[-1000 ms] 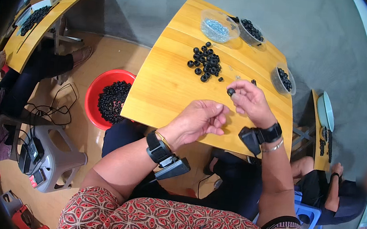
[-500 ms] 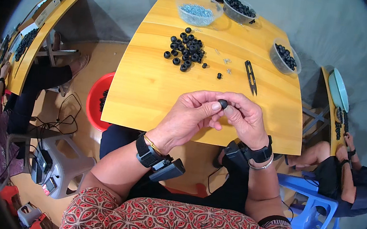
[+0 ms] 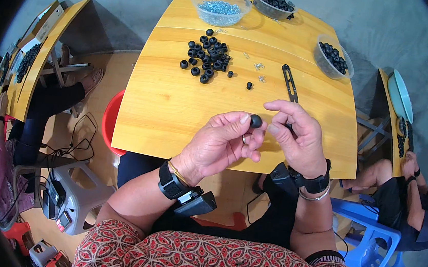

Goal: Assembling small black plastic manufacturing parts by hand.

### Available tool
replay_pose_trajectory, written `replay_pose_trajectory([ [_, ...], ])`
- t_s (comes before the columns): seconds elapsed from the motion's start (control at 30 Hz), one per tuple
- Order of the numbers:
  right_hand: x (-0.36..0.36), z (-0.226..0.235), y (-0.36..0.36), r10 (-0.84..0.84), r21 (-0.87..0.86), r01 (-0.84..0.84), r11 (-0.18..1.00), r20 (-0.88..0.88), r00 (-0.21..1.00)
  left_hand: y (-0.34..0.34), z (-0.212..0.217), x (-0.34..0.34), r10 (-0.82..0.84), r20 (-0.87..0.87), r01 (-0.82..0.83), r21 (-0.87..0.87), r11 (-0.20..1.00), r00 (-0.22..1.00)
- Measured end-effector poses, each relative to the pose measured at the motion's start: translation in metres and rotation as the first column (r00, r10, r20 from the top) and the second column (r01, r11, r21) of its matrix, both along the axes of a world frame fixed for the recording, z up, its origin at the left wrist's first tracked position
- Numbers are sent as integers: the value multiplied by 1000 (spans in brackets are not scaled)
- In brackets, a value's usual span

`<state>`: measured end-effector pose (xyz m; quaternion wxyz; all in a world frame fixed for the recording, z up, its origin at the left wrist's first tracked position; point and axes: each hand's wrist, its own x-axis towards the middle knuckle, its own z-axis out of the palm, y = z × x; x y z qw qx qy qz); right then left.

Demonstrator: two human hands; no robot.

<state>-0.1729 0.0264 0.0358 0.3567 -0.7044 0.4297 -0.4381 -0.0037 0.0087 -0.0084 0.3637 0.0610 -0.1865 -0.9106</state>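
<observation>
My left hand (image 3: 222, 140) pinches a small black round part (image 3: 255, 121) between thumb and forefinger, above the near edge of a yellow wooden table (image 3: 166, 98). Just to its right, my right hand (image 3: 296, 133) is held close with fingers curled and the index finger stretched out over the part; something dark shows behind its fingers, too hidden to name. Farther up the table lies a pile of several similar black parts (image 3: 205, 56), with a black tweezer-like tool (image 3: 290, 82) to the right of it.
A clear bowl of pale blue pieces (image 3: 221, 6) and two clear bowls of black parts (image 3: 274, 1) (image 3: 333, 57) stand at the table's far side. A red bucket (image 3: 109, 121) sits under the left edge. Other people sit at neighbouring tables left and right.
My right hand moved back from the table's loose parts toward me. Both hands met, and the black part now sits in my left fingertips with the right hand slightly apart.
</observation>
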Motion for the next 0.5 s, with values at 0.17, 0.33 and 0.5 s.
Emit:
replay_pose_trajectory([
  [0.17, 11, 11, 6, -22, -37, 16, 999, -170, 985, 1, -2, 0, 54, 95, -52, -25, 998, 994],
  [0.33, 17, 6, 4, -127, -201, 64, 978, -319, 939, 3, -6, -2, 79, 130, -76, -31, 997, 988],
  [0.5, 17, 3, 2, -43, -139, 19, 990, -175, 984, 2, 5, 3, 31, 97, -39, 74, 996, 995],
])
